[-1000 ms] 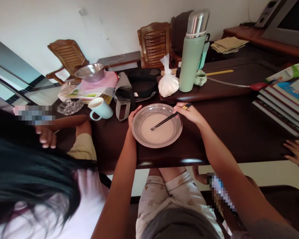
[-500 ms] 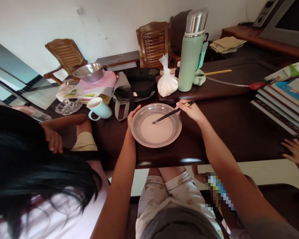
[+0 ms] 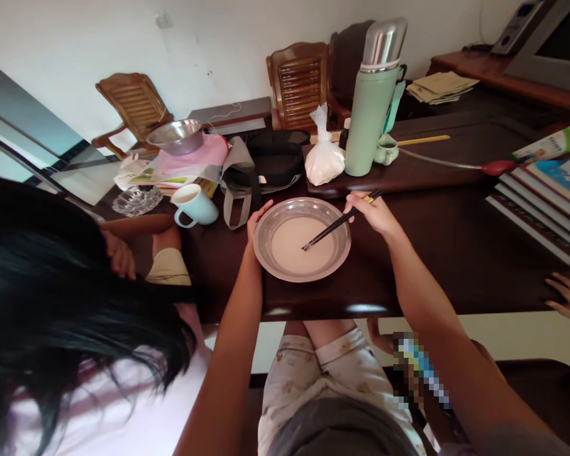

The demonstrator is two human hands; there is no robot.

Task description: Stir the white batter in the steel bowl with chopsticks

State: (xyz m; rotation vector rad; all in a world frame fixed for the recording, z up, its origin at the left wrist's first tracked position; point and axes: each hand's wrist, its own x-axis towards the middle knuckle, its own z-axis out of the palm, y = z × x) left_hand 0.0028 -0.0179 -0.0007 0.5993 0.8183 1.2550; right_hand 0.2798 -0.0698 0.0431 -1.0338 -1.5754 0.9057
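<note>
A round metal bowl (image 3: pixel 261 256) sits near the front edge of the dark table, partly filled with a pale, milky liquid (image 3: pixel 294 244). My left hand (image 3: pixel 256 218) grips the bowl's left side, its fingers along the outer wall and partly hidden. In my right hand (image 3: pixel 368 209) is a pair of black chopsticks (image 3: pixel 335 225) with gold-coloured bands near the top. They slant down to the left over the bowl's right rim, and their tips are in the liquid. Behind the bowl stands a knotted clear bag of white powder (image 3: pixel 323 166).
A green thermos (image 3: pixel 373 120) and a small green cup (image 3: pixel 386 150) stand behind. To the left are a light blue mug (image 3: pixel 202 206), a glass dish (image 3: pixel 137 201), a grey-black bag (image 3: pixel 275 168) and another metal bowl (image 3: pixel 175 140). Books (image 3: pixel 541 202) and people's hands are at both sides.
The chopstick tips have moved through the liquid, toward the near side of the bowl. The whole view has shifted slightly. My left hand keeps its hold on the bowl.
</note>
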